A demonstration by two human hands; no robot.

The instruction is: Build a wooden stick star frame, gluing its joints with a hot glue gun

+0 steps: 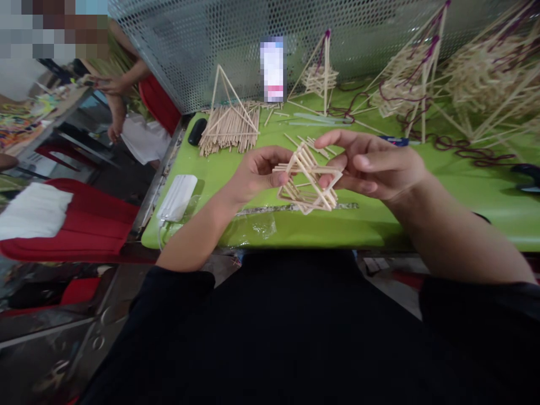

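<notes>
Above the green table, a small frame of stacked wooden sticks (310,180) forms a layered star shape of crossed triangles. My left hand (264,173) is closed on its left side, thumb in front and fingers curled behind. At its right side is my right hand (371,163), with the index finger stretched over the top and the other fingers against the right corner. Loose sticks (310,143) lie on the table just behind the frame. Beyond my left hand, a pile of sticks (230,132) has a larger stick triangle (234,101) standing over it.
Stick lanterns with purple string (323,73) stand along the back right by the perforated metal panel (202,45). Purple cord (459,147) trails over the green table (375,225). A white power bank (177,197) with cable lies front left. Another person (126,84) sits at left beside red chairs.
</notes>
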